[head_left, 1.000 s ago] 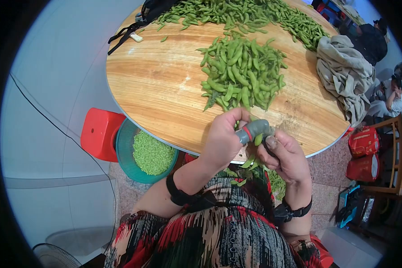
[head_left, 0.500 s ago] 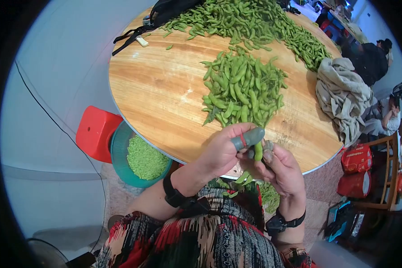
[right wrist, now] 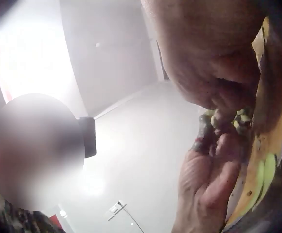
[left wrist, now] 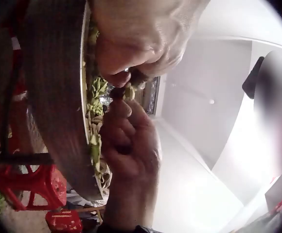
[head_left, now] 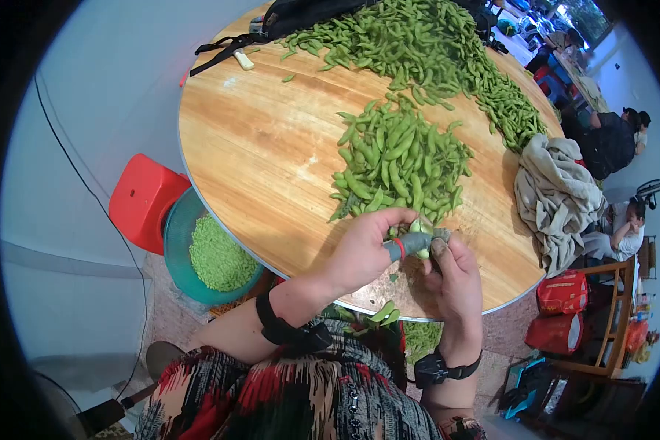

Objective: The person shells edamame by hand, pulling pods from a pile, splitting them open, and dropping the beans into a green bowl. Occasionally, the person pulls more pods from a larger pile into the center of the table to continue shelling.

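Observation:
Over the near edge of the table, my left hand (head_left: pixel 363 248) grips a green pod (head_left: pixel 421 227) between thumb and fingers; a grey cover with a red band (head_left: pixel 397 247) is on its thumb. My right hand (head_left: pixel 456 277) touches the same pod from the right, its thumb and finger pinched together at a small dark covering. In the right wrist view, the left hand (right wrist: pixel 206 179) and the right hand (right wrist: pixel 214 58) meet at the pod. Both hands also meet in the left wrist view, the left (left wrist: pixel 143 36) above the right (left wrist: pixel 131 145). Just beyond them lies a pile of pods (head_left: pixel 403 158).
A larger pod heap (head_left: pixel 418 44) covers the table's far side. A cloth (head_left: pixel 557 198) lies at the right edge, a black bag (head_left: pixel 301 18) at the far left. Below left stand a teal basin of shelled beans (head_left: pixel 224 257) and a red stool (head_left: pixel 145 202). People sit at the right.
The head view has shifted, so the table and basin appear moved. The pod between the hands has turned and shows paler green; both hands remain together at it.

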Demonstrator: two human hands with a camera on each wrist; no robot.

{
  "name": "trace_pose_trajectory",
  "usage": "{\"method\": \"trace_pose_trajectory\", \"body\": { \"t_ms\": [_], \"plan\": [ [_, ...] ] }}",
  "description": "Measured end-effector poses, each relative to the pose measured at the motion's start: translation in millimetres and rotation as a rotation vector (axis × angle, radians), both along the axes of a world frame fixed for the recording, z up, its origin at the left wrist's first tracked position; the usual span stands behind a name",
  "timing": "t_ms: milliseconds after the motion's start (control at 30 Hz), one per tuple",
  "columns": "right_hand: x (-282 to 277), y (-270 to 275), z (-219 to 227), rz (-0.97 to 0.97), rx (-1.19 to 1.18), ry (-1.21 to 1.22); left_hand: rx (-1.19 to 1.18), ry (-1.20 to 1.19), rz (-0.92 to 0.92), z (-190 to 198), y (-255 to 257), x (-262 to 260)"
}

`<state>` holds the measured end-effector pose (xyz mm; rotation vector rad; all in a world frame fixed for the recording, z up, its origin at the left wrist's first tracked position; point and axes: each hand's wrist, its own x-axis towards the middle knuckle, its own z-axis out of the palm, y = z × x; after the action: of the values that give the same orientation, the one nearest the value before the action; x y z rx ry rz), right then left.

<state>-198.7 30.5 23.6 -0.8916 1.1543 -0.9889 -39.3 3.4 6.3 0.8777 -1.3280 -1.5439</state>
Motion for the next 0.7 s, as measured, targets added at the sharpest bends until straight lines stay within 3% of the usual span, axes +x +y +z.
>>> {"method": "trace_pose_trajectory", "body": {
  "t_ms": [33,67,133,167,200,233,267,367,433,500,533,567,600,633,700],
  "plan": [
    [6.5,1.5,3.8,-0.036,0.003,0.02,0.067,0.097,-0.039,0.6,-0.4,0.2],
    [11.3,2.8,-8.1,-0.047,-0.142,0.277,0.067,0.1,-0.036,-1.9,-0.1,-0.9],
    [9.9,6.5,-15.3,0.021,-0.344,0.571,-0.224,-0.1,0.176,-7.1,2.6,-3.5],
    [5.3,7.5,-16.6,0.046,-0.377,0.685,-0.218,-0.099,0.177,-8.2,4.0,-2.3],
    [4.5,5.6,-12.3,0.048,-0.372,0.687,-0.319,-0.245,0.171,-4.4,5.2,-0.2],
    [4.9,0.5,-3.7,-0.067,-0.344,0.549,-0.419,-0.39,0.164,-0.8,6.7,0.9],
    [4.5,-2.9,1.1,-0.182,-0.315,0.41,-0.441,-0.387,0.145,1.5,9.0,-0.6],
    [-2.0,-4.3,-1.8,-0.023,-0.256,0.33,-0.334,-0.342,0.112,17.4,16.5,0.4],
    [-5.1,-1.6,-3.1,-0.053,-0.181,0.193,-0.325,-0.355,0.093,13.6,15.5,0.1],
    [-16.0,3.9,-9.4,-0.019,-0.023,-0.302,-0.369,-0.296,-0.053,14.6,15.5,3.0],
    [-12.4,8.2,-10.1,-0.114,0.102,-0.444,-0.366,-0.295,-0.052,10.7,13.8,4.8],
    [-11.5,13.5,-16.7,-0.115,0.104,-0.445,-0.541,-0.256,-0.121,4.5,11.0,6.3],
    [-10.4,18.8,-24.8,-0.055,0.148,-0.739,-0.716,-0.214,-0.194,3.0,9.3,6.5],
    [-10.0,22.6,-29.9,0.007,0.188,-1.033,-0.715,-0.213,-0.199,3.4,9.5,5.3],
    [-8.8,27.7,-34.7,0.002,0.218,-1.052,-0.465,0.0,-0.264,5.6,11.9,3.3]
  ]
}}
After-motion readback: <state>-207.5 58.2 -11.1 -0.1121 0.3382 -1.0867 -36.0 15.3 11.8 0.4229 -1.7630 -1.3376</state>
